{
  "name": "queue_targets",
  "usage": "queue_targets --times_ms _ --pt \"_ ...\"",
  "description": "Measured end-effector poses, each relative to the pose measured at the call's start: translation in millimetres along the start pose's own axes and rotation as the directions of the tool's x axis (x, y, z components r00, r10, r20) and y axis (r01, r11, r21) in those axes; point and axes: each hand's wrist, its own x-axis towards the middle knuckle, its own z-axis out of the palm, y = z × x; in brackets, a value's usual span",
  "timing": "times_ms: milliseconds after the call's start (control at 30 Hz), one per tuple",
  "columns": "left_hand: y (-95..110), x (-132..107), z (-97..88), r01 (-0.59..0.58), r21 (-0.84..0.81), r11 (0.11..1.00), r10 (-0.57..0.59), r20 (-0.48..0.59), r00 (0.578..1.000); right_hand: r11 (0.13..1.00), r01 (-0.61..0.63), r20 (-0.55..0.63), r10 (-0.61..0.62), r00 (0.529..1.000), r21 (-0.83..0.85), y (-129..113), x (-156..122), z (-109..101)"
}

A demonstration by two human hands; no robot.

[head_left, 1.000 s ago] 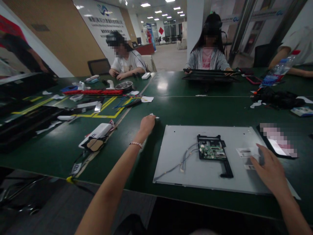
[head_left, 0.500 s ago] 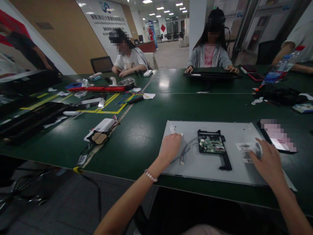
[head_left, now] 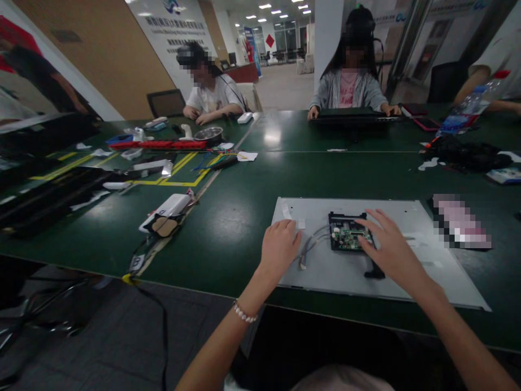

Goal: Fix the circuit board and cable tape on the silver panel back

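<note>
A flat light-grey panel lies on the green table in front of me. Near its middle is a green circuit board set in a black plastic frame. Grey cables run from the board's left side toward my left hand. That hand is at the panel's left side with its fingers curled downward; what lies under them is hidden. My right hand has its fingers spread over the right part of the board and frame; I cannot tell whether it touches them. Small white labels lie near the panel's left end.
A phone lies right of the panel. To the left is a white battery-like pack with a black cable. Across the table sit two people, one holding a dark flat panel. A bottle stands tilted at far right.
My right hand has moved left from the panel's right end to above the circuit board. My left hand has shifted slightly left and down, showing more of a small white label.
</note>
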Motion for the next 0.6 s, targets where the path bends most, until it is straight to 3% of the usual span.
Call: queue_targets --times_ms 133,233,433,600 --pt "0 -10 1.8 0.038 -0.06 0.998 -0.039 -0.032 0.999 0.974 0.225 0.161 -0.225 0.961 0.02 -51 48 21" --pt "2 -16 7.4 0.064 -0.103 0.993 -0.067 -0.03 0.997 0.942 0.337 0.268 -0.324 0.907 -0.001 -72 75 45" --pt "-2 -25 10.8 0.076 -0.15 0.986 -0.086 -0.062 0.994 0.919 0.394 0.36 -0.361 0.86 -0.018 -75 101 76" --pt "-1 -26 4.8 0.06 -0.188 0.98 -0.082 -0.111 0.99 0.921 0.383 0.383 -0.332 0.862 -0.063 -70 104 84"
